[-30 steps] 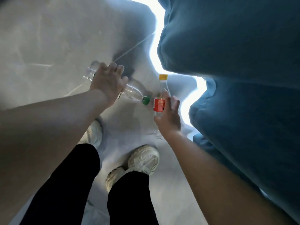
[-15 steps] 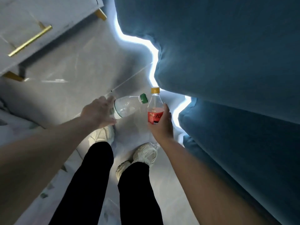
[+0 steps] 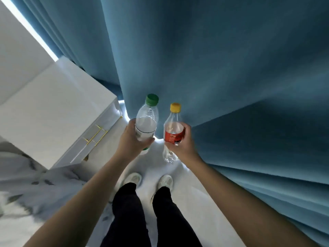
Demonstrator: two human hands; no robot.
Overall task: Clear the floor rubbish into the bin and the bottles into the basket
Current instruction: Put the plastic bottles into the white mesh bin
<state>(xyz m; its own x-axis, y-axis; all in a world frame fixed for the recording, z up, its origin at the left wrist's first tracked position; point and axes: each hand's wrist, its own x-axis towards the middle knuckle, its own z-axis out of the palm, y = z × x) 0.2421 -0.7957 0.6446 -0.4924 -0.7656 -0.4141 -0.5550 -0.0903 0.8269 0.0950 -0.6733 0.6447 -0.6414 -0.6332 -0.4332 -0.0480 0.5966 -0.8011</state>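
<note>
My left hand (image 3: 132,139) grips a clear plastic bottle with a green cap (image 3: 146,120) around its lower body, holding it upright in the air. Just to its right, my right hand (image 3: 183,145) grips a clear bottle with a yellow cap and a red label (image 3: 173,129), also upright; its base hangs below my fingers. Both bottles are held side by side in front of me, above my feet. No bin or basket is in view.
A blue curtain (image 3: 222,68) hangs close ahead and along my right. A white cabinet with gold handles (image 3: 58,113) stands at the left. A white patterned bed cover (image 3: 23,193) lies at lower left. Pale floor (image 3: 194,202) runs under my shoes.
I have straightened up from the floor. Both bottles rose with my hands; the green-capped one turned from lying sideways to upright.
</note>
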